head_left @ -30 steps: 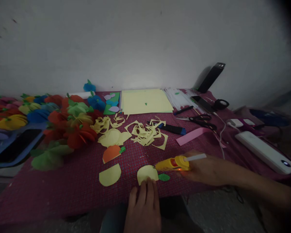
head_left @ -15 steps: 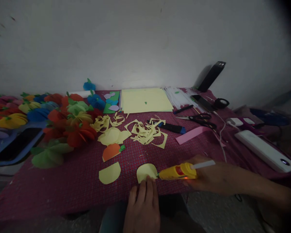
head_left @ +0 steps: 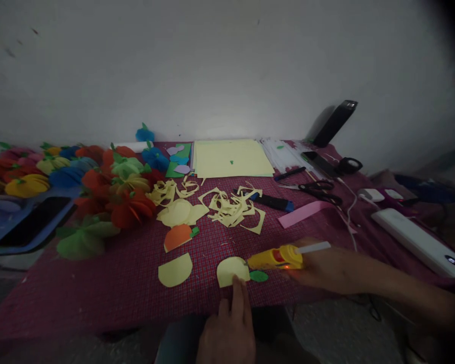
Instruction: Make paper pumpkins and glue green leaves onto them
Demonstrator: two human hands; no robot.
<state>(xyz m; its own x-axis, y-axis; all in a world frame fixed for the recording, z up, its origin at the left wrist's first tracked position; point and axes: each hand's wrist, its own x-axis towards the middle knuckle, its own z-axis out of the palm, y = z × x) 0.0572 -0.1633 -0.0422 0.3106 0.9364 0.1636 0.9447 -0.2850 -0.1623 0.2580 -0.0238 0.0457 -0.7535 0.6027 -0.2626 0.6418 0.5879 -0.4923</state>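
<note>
My right hand is wrapped round a yellow hot glue gun with a white glue stick in its back and a small orange light lit. The gun's nozzle is at the right edge of a rounded pale yellow paper cutout. With a finger stretched out, my left hand presses the lower edge of that cutout flat on the cloth. A green paper leaf lies just right of it, under the gun. Another pale yellow cutout and an orange paper piece with a green stem lie to the left.
Folded paper pumpkins crowd the left side beside a phone. Yellow paper scraps, a box cutter and scissors lie mid-table. Yellow sheets are at the wall; a white power bank is at right.
The glue gun has shifted slightly up, its nozzle now on the cutout's edge. The green leaf has come into view below it. My left hand's fingers have bent, leaving one mainly extended.
</note>
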